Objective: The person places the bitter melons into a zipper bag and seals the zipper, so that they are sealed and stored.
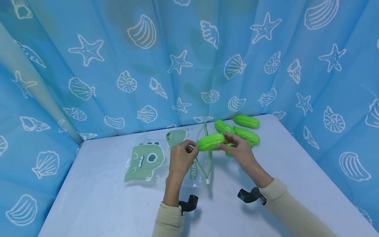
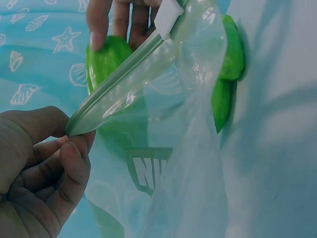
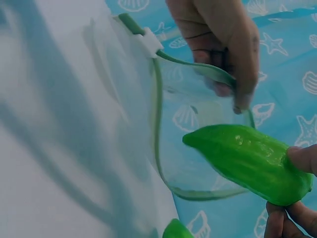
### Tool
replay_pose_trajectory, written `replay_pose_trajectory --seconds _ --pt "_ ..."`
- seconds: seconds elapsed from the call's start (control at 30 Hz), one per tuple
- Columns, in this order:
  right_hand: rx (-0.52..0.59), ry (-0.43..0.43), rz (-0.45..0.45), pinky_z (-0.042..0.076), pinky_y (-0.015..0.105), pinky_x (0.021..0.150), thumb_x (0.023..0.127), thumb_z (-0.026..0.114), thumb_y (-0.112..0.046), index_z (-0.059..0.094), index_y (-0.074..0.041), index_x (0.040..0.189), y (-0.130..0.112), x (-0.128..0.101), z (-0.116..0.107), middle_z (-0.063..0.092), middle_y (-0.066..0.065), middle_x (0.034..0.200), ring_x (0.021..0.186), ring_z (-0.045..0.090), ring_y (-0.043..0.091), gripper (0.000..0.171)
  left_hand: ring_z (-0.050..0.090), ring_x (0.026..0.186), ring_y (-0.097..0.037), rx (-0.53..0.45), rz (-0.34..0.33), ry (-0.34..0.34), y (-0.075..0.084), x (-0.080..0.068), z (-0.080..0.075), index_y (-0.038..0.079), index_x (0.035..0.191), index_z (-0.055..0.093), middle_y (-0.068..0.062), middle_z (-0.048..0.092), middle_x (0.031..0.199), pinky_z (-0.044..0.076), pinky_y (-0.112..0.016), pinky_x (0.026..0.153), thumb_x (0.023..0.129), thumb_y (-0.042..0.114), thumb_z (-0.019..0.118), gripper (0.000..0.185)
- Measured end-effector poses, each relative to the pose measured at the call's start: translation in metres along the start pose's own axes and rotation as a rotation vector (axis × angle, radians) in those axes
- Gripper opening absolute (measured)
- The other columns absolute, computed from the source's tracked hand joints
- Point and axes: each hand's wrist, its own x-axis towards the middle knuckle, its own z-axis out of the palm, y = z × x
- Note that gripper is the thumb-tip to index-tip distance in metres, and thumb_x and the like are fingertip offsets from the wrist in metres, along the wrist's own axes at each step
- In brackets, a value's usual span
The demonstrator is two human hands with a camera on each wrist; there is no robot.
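Green vegetable [image 3: 242, 161] gripped near the mouth of the clear bag [image 2: 148, 168]

From my end, I have the right hand [image 1: 240, 149] clamped on the vegetable's blunt end — thumb one side, fingers the other. The left hand [image 1: 182, 158] pinches the bag's green rim [image 3: 157, 114]. The narrow tip points towards that opening; I can't tell whether it has crossed. If the left pinch slips, I judge the limp plastic could sag shut; a skewed approach could snag the rim or white slider [image 2: 169, 19]. Further out, more green vegetables [image 1: 246, 121] lie on the table [image 1: 97, 197], near the blue curtain [image 1: 165, 82].
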Motion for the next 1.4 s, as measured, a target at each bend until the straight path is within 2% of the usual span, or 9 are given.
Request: replay_pose_trajectory --seconds 0.23,0.4,0.57,0.7,0.77,1.0,1.2,1.4 --pt "-0.036 -0.025 -0.020 0.043 0.035 0.082 0.075 0.074 -0.040 0.056 -0.018 0.123 0.000 0.006 0.027 0.057 0.002 0.110 0.101 0.051 0.023 0.056 0.051 0.039 -0.003 0.002 0.016 0.013 -0.001 0.002 -0.002 0.009 0.089 0.067 0.002 0.062 0.062 0.045 -0.019 0.041 0.085 0.017 0.062 0.010" --pt "-0.187 -0.036 -0.065 0.044 0.038 0.080 0.075 0.072 -0.044 0.057 -0.024 0.121 0.009 0.004 0.042 0.059 -0.004 0.108 0.098 0.054 0.018 0.053 0.051 0.040 -0.004 -0.005 -0.014 0.001 0.001 0.000 -0.002 0.009 0.090 0.068 0.002 0.062 0.063 0.046 -0.020 0.042 0.085 0.018 0.062 0.012" --pt "-0.408 -0.063 -0.254 0.045 0.040 0.077 0.078 0.072 -0.035 0.056 -0.022 0.120 0.018 -0.002 0.055 0.058 -0.005 0.109 0.095 0.054 0.020 0.047 0.050 0.039 -0.002 0.013 -0.005 0.007 0.000 -0.002 0.000 0.008 0.090 0.068 0.002 0.062 0.062 0.045 -0.020 0.041 0.085 0.018 0.063 0.013" --pt "-0.510 -0.085 -0.392 0.039 0.043 0.080 0.078 0.073 -0.026 0.057 -0.016 0.120 0.014 -0.004 0.058 0.058 -0.003 0.112 0.094 0.053 0.018 0.046 0.050 0.041 -0.002 0.026 0.003 0.016 0.000 -0.001 -0.001 0.008 0.090 0.068 0.002 0.062 0.062 0.044 -0.019 0.041 0.085 0.019 0.063 0.013" --pt "-0.526 -0.085 -0.418 0.035 0.047 0.082 0.078 0.073 -0.026 0.056 -0.016 0.120 0.011 -0.003 0.056 0.058 -0.002 0.114 0.096 0.053 0.019 0.046 0.051 0.042 -0.003 0.030 0.001 0.029 0.000 0.000 -0.002 0.009 0.089 0.068 0.003 0.062 0.062 0.044 -0.019 0.041 0.084 0.019 0.063 0.012" --pt "-0.553 -0.083 -0.380 0.033 0.050 0.088 0.080 0.071 -0.031 0.055 -0.016 0.122 0.001 -0.002 0.038 0.056 -0.002 0.118 0.101 0.053 0.019 0.048 0.052 0.045 -0.004 0.018 -0.032 0.031 0.001 0.001 -0.003 0.010 0.089 0.068 0.003 0.062 0.064 0.045 -0.018 0.042 0.084 0.019 0.063 0.011" --pt "-0.720 -0.061 -0.448 0.031 0.045 0.082 0.079 0.073 -0.027 0.057 -0.014 0.120 0.003 0.000 0.013 0.056 0.001 0.120 0.110 0.045 0.022 0.046 0.052 0.043 -0.004 0.003 -0.037 0.030 0.002 0.000 -0.002 0.010 0.089 0.067 0.003 0.061 0.063 0.046 -0.019 0.042 0.084 0.020 0.063 0.011" --pt "-0.851 -0.055 -0.495 0.029 0.042 0.076 0.077 0.074 -0.028 0.059 -0.015 0.119 0.016 0.001 -0.009 0.057 0.002 0.120 0.109 0.044 0.023 0.047 0.051 0.042 -0.005 -0.011 -0.028 0.022 0.002 -0.001 -0.003 0.010 0.089 0.067 0.003 0.061 0.063 0.045 -0.021 0.040 0.084 0.019 0.063 0.011"
